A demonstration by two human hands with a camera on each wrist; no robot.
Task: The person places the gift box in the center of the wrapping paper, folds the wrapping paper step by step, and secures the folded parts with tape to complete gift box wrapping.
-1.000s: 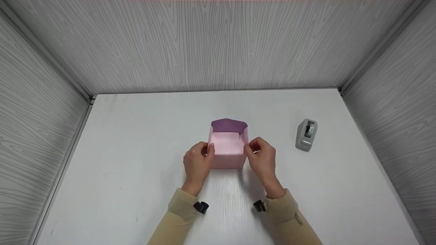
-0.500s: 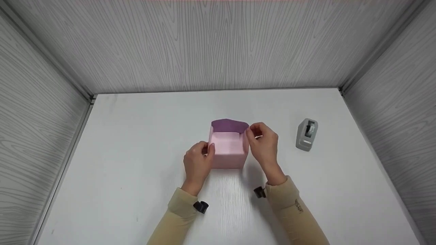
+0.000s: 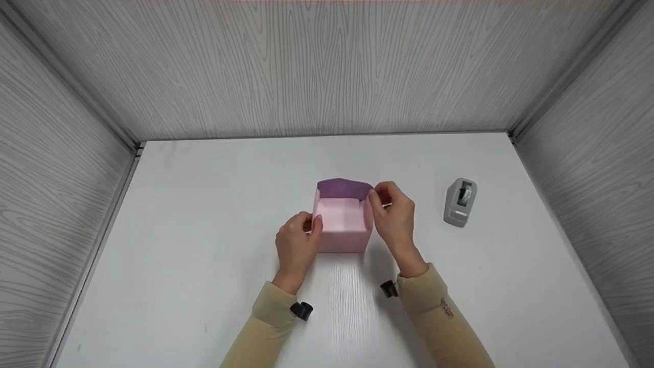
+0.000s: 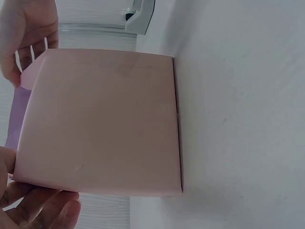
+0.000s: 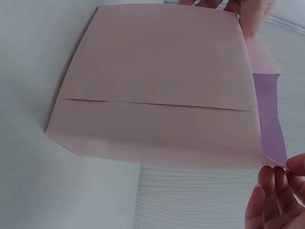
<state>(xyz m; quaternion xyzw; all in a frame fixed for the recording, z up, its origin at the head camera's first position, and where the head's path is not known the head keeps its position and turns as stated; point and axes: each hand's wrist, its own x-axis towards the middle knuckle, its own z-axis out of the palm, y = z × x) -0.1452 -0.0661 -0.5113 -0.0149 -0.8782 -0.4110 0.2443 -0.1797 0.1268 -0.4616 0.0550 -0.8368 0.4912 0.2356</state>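
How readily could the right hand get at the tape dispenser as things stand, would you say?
Probably yes, once the right hand lets go: it pinches the pink box, but the tape dispenser sits farther right on the table, with nothing visible between it and the hand.

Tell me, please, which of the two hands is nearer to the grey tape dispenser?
Right. The right hand pinches the pink box near its back right corner, on the side towards the grey tape dispenser; the left hand holds the box's left side, farther away.
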